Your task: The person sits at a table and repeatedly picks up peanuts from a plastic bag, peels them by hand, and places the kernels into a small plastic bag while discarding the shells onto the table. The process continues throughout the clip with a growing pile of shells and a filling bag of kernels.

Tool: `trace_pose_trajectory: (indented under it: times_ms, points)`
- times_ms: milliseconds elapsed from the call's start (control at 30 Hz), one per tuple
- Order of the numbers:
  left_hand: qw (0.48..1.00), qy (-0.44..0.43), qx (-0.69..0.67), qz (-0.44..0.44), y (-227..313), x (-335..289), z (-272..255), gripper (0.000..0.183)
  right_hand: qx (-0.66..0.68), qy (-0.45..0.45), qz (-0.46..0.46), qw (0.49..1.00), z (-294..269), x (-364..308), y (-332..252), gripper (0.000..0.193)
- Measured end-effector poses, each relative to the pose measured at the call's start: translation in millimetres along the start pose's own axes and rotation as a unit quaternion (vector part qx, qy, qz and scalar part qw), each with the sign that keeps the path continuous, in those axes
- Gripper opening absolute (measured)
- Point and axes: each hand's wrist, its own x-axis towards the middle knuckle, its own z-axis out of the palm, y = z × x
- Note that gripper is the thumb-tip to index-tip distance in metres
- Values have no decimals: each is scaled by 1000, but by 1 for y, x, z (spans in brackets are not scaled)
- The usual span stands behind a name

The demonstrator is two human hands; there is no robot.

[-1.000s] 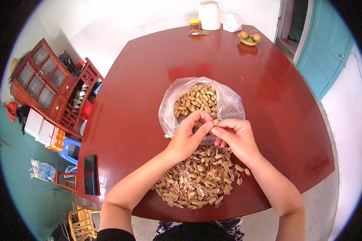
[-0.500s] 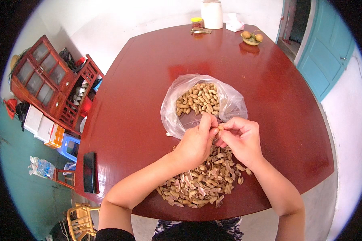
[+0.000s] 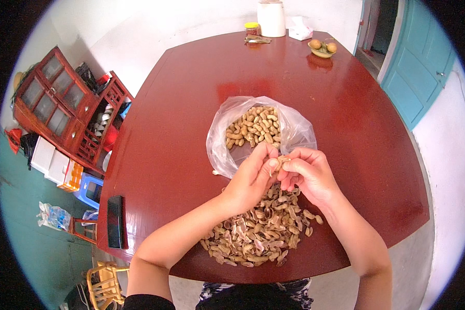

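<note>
Between the fingertips of my left hand (image 3: 249, 178) and my right hand (image 3: 312, 173) is a peanut (image 3: 280, 162), partly hidden by the thumbs. Both hands are closed on it, over the near rim of a clear plastic bag (image 3: 219, 132). Whole unshelled peanuts (image 3: 256, 125) fill the far part of the open bag. Below my hands, a wide heap of broken peanut shells (image 3: 258, 235) lies on the table, some showing their pale insides. My left forearm crosses over the left side of the heap.
The dark red table (image 3: 181, 113) has a black flat object (image 3: 115, 222) at its left edge. At the far end stand a yellow-lidded jar (image 3: 252, 29), a white canister (image 3: 272, 19), a tissue pack (image 3: 300, 30) and a bowl of round fruit (image 3: 322, 51). A wooden cabinet (image 3: 57, 98) is at left.
My hands have tilted and shifted slightly, and the thumbs now sit differently on the peanut, so more of it shows. The bag and the shell heap look the same.
</note>
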Motion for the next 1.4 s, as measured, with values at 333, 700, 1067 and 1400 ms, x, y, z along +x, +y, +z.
trace_pose_trajectory:
  times_ms: [333, 700, 1067, 1400]
  points:
    - [911, -90, -370, -160, -9, 4, -16, 14, 82, -21, -6, 996, 3, 1, 0, 10]
    - [981, -25, -186, -52, -14, 5, -13, 10, -151, 27, -92, 984, 6, 1, 3, 5]
    - [997, 50, 45, 23, -17, 4, -10, 8, -170, 59, -127, 975, 18, -4, -1, 6]
    - [965, 28, -247, -81, -15, 4, -8, 9, -35, 79, -141, 986, 8, 4, 6, 6]
